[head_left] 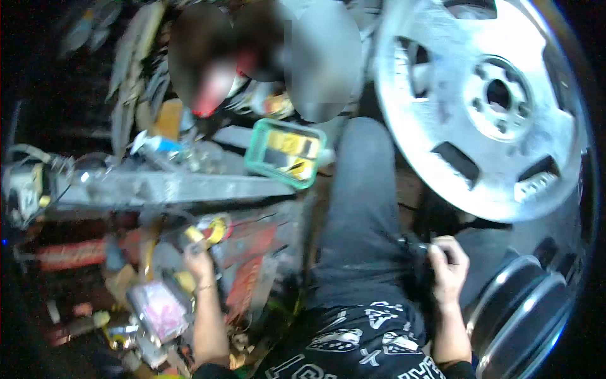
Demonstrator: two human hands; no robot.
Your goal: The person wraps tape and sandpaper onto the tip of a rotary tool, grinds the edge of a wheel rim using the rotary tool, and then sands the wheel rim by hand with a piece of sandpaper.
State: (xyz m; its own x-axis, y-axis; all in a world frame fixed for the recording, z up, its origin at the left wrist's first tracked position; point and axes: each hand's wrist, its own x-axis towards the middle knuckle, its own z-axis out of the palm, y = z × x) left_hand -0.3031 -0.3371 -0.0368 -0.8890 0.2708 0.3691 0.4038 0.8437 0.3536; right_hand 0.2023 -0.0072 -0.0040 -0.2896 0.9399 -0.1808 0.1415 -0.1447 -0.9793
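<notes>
My left hand (199, 260) is closed at the fingertips on a small yellow piece (194, 234), blurred, over the cluttered surface at left. Just beyond it lies a roll of yellow tape (218, 230) with a reddish edge. My right hand (449, 262) is curled into a fist over my lap, below the wheel. A dark object (413, 245) shows at its left side; its kind is too dim to tell. The large silver alloy wheel (454, 126) stands tilted at the upper right, apart from both hands.
A green plastic basket (257, 148) with yellow and black items sits ahead of my knee. A grey metal beam (158, 188) runs across the left. A clear pack with pink contents (159, 309) lies among clutter. Another wheel rim (517, 316) stands at lower right.
</notes>
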